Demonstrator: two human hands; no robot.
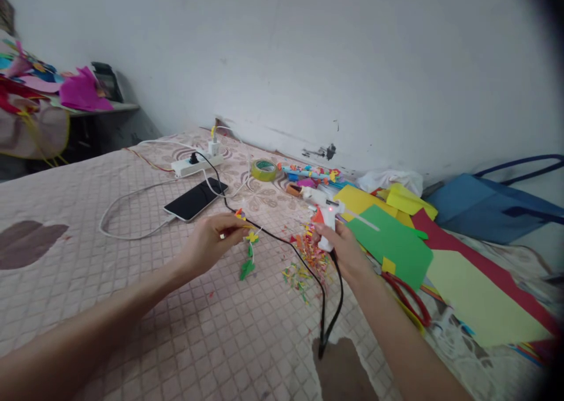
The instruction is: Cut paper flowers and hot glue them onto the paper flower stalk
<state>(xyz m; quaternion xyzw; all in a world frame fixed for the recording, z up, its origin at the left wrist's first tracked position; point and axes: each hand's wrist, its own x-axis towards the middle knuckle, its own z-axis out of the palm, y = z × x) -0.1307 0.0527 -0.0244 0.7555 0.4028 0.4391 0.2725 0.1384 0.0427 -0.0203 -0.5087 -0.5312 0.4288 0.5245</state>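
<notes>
Forearms at lower edge; right hand wraps glue gun, centre right, nozzle likely angled clear of skin; left hand pinches paper flower, probably steadying it

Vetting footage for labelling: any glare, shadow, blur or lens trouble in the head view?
Head view: dim, flat light; faint, soft shadow under the left arm; no strong glare, just a red glow on the glue gun; fine detail in the scraps smeary; dark vignette at the right corners.
</notes>
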